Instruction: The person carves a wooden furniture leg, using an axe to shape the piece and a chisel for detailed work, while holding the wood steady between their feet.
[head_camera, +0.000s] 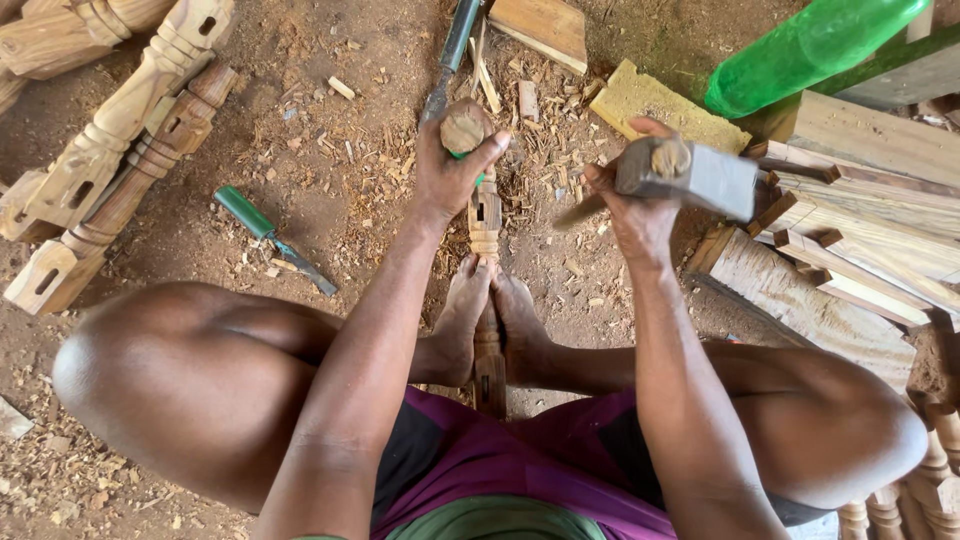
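My left hand (447, 172) grips a chisel with a round wooden butt (463, 127) and a green handle, held upright over a turned wooden leg (486, 225). That leg lies on the dirt floor, clamped between my two bare feet (490, 305). My right hand (632, 205) is shut on the wooden handle of a heavy mallet with a grey block head (700, 178), raised just right of the chisel.
Several finished turned legs (120, 150) lie at the left. A green-handled chisel (272, 236) rests on the floor, another (452, 55) above. Stacked planks (870, 230) and a green plastic bottle (810, 45) are at the right. Wood chips cover the ground.
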